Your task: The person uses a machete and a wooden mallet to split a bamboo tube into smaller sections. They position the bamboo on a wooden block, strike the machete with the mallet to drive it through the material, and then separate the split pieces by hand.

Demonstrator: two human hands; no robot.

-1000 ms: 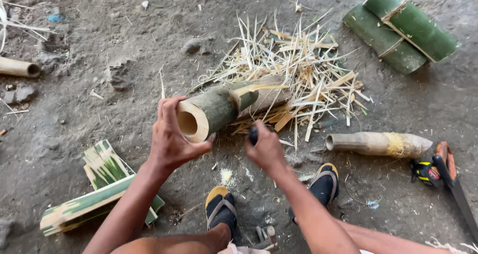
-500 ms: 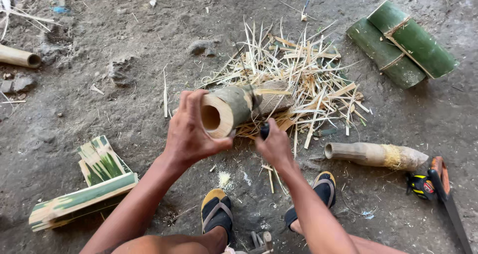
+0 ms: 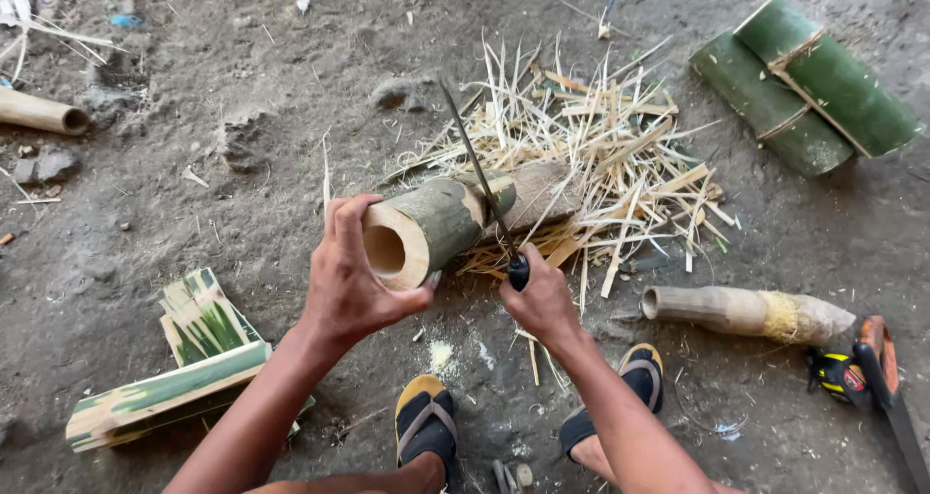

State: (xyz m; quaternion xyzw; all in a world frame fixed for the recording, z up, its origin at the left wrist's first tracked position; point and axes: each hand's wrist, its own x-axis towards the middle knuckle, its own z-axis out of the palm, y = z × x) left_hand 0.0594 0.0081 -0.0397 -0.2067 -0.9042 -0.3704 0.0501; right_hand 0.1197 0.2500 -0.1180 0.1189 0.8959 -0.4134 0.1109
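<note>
Our left hand (image 3: 349, 286) grips the hollow bamboo section (image 3: 426, 228). Our right hand (image 3: 542, 300), just beside it, clasps a knife (image 3: 481, 189), its blade against the bamboo.

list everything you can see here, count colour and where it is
bamboo section: 1, green skin, pale hollow end, centre, held tilted over the shavings
knife: 1, dark thin blade, black handle, blade across the bamboo section
bamboo shavings: a heap, straw yellow, centre right on the ground
green bamboo pieces: 2, dark green, top right, side by side
dry bamboo piece: 1, tan, right, lying flat
split bamboo slats: a small stack, green and pale, lower left
pale bamboo tube: 1, tan, left edge
saw: 1, orange and black, lower right
sandals: 2, black and yellow, bottom
left hand: grips the bamboo's open end
right hand: grips the knife handle
</note>
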